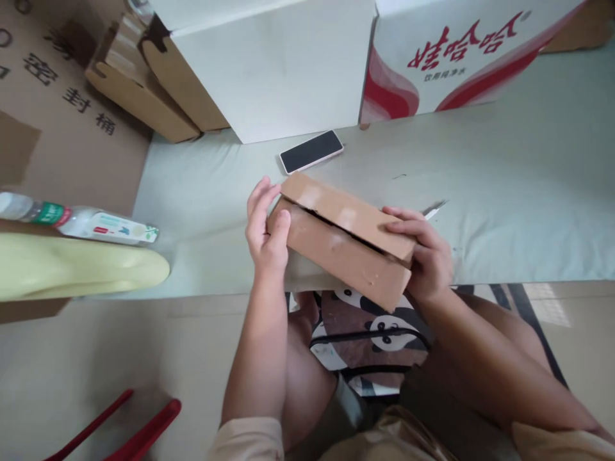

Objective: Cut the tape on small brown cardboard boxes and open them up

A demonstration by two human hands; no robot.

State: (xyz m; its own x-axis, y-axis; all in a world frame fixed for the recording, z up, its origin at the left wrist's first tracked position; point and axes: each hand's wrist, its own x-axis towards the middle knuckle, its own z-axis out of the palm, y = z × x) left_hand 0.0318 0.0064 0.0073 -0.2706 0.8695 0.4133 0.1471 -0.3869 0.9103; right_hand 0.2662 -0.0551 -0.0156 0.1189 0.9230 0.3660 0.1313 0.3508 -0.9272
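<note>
A small brown cardboard box (pixel 343 250) is held up, tilted, over the front edge of the table. A dark gap runs along its length between two long flaps. My left hand (pixel 269 224) grips its left end, thumb on the near face and fingers behind. At the right end, my right hand (pixel 425 253) is wrapped round the corner, with fingers on the upper flap. Just behind the box lies a phone (pixel 311 152) with a dark screen. A thin white pointed tool (pixel 435 209) lies partly hidden behind my right hand.
White cartons (pixel 278 70), one with red print, stand along the back of the table (pixel 528 179). More cardboard boxes (pixel 139 83) are at the back left. A plastic bottle (pixel 106 224) lies beside a pale green object (pixel 81 266). Red bars (pixel 148 429) show at lower left.
</note>
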